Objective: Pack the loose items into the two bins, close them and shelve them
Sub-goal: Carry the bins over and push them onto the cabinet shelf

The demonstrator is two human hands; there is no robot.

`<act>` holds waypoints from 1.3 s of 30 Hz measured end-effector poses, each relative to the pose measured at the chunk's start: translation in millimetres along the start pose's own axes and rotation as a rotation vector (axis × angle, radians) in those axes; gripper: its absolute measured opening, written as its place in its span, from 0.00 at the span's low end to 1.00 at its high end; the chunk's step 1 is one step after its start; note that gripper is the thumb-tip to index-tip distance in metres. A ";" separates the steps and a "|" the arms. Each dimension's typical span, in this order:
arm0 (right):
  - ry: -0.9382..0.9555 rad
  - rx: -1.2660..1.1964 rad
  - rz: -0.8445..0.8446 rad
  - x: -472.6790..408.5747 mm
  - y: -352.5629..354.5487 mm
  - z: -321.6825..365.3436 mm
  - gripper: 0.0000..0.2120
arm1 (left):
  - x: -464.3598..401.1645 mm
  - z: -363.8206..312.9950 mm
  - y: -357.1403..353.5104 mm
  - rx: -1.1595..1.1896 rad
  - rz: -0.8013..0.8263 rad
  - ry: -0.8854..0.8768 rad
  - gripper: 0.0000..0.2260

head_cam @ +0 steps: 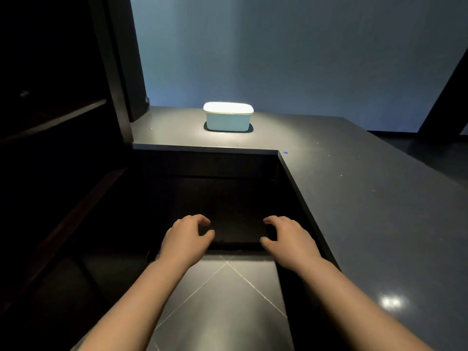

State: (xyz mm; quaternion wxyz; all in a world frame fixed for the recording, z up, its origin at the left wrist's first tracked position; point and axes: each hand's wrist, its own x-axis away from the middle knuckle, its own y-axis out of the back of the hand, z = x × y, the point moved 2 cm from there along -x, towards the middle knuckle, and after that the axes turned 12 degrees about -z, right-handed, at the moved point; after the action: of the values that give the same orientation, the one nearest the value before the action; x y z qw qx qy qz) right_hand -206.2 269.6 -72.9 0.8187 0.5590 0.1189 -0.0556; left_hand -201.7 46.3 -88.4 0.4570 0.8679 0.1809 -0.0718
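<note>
A light blue bin (228, 121) with a white lid on it stands shut on the dark counter (354, 173), near its back wall. Low in front of me, my left hand (188, 236) and my right hand (288, 239) curl their fingers and thumbs round the two ends of a dark box-shaped bin (238, 233). That bin sits below counter height, in front of the dark cabinet face. Its details are lost in the gloom.
The L-shaped counter runs along the back and down the right side. Dark shelving (55, 117) fills the left. A dark tiled floor (228, 300) lies below my arms. A pale blue wall (278, 59) rises behind the counter.
</note>
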 end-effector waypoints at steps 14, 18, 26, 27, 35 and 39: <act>-0.073 -0.012 -0.074 -266.5 -56.2 18.9 0.24 | -284.6 -3.4 -60.9 0.021 0.011 -0.142 0.14; -0.059 -0.031 -0.076 -340.0 -78.0 5.1 0.24 | -350.4 -3.5 -97.5 0.027 0.018 -0.141 0.15; -0.040 0.010 -0.057 -486.3 -105.1 -30.4 0.24 | -496.1 -22.1 -155.9 0.061 -0.023 -0.128 0.14; -0.042 0.009 -0.060 -503.8 -108.4 -32.2 0.24 | -511.6 -21.6 -161.6 0.068 -0.030 -0.125 0.14; -0.038 -0.011 -0.092 -633.9 -151.0 -28.7 0.24 | -635.0 0.8 -206.9 0.113 -0.064 -0.108 0.14; -0.109 -0.019 -0.155 -701.1 -172.0 -22.9 0.24 | -712.2 18.7 -218.5 0.121 -0.074 -0.134 0.14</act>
State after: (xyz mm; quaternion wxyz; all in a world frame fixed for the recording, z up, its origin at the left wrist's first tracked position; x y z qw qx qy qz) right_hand -924.6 198.1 -56.0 0.8223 0.5367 0.1176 -0.1482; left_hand -942.1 -33.0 -60.2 0.4120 0.8798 0.1775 -0.1573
